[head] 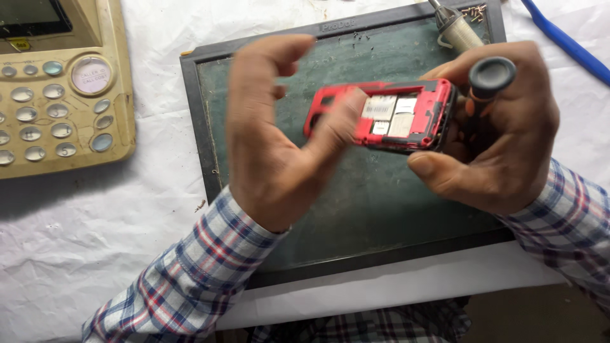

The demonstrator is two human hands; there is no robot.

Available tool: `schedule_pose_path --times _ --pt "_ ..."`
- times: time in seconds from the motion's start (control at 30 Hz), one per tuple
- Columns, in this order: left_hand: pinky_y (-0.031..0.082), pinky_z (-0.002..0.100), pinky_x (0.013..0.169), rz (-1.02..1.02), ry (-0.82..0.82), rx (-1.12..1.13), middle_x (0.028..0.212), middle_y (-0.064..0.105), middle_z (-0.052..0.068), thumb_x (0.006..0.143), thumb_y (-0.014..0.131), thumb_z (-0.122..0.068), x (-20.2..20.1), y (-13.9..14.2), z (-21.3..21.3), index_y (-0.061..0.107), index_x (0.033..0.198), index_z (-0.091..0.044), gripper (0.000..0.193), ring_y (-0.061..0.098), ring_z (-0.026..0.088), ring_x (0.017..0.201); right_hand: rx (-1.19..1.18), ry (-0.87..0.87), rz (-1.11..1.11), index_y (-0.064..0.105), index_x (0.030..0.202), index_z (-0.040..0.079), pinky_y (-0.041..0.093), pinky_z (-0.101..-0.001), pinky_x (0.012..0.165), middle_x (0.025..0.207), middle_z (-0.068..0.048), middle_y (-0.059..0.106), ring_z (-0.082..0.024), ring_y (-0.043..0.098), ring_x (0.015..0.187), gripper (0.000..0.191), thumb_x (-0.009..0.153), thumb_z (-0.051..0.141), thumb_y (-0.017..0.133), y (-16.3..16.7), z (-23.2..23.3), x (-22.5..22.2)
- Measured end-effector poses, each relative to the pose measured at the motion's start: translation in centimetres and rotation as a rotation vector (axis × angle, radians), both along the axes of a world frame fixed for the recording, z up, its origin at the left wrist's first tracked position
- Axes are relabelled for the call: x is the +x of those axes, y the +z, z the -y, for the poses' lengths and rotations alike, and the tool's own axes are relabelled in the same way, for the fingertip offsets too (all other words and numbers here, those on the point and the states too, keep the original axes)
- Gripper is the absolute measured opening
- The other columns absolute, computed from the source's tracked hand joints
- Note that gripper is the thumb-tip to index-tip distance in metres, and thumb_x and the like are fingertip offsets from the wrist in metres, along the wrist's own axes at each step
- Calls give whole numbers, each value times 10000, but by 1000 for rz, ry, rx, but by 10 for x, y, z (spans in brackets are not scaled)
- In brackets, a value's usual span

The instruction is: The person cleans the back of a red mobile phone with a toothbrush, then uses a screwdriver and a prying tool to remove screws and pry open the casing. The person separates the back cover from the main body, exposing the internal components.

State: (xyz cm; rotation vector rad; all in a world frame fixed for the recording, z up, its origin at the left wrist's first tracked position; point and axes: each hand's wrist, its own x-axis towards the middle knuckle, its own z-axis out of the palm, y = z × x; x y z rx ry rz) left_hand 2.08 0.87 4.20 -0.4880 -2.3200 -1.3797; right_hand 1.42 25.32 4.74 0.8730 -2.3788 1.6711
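A small red phone [387,115] with its back cover off is held above a dark green work mat [375,209]; its card slots and metal plates show. My left hand [276,143] grips the phone's left end, thumb pressed on its open back. My right hand [499,136] holds the phone's right end and also clasps a black-handled screwdriver [489,76], whose round grey cap points up. The screwdriver's tip is hidden behind my fingers.
An old beige desk phone [60,89] with round keys lies at the left on white paper. A soldering iron tip [454,25] and several tiny screws [475,11] rest at the mat's top edge. A blue tool handle [565,41] lies top right.
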Motion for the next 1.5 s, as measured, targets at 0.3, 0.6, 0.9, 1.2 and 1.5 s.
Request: schedule_pose_path --times 0.3,0.6,0.9,1.2,1.5 --pt "585 193 595 610 -244 208 980 757 83 855 782 -482 1 8 -7 445 1409 22 821 721 54 731 424 -111 -402 514 1142 93 545 -280 612 1114 -180 615 -177 643 753 636 720 230 969 -2 13 7" --pt "627 242 676 550 -312 362 1126 684 140 842 738 -316 0 6 -9 364 1475 29 813 691 96 866 472 83 -556 485 1158 15 506 -314 490 1079 -186 615 -186 654 687 604 810 291 894 -4 12 3" --pt "573 432 903 2 -100 -229 1147 647 185 784 735 -124 -1 -6 5 576 1260 5 518 686 353 1019 162 -161 -212 640 1122 15 431 -222 588 1078 -105 593 -114 523 667 379 1155 371 515 -26 -10 2" --pt "577 402 927 -33 -117 -354 1282 600 185 865 763 -135 1 -14 7 538 1399 36 604 666 326 1090 5 -122 11 583 1149 -47 444 -180 558 799 -68 627 -56 562 591 470 1176 415 506 -12 -17 6" --pt "541 444 850 7 -128 -479 1117 630 159 757 838 -222 -4 -1 10 592 1274 32 627 635 331 984 153 -61 -102 631 991 -70 545 -228 628 1007 -136 671 -129 669 749 316 1069 236 604 -2 -7 1"
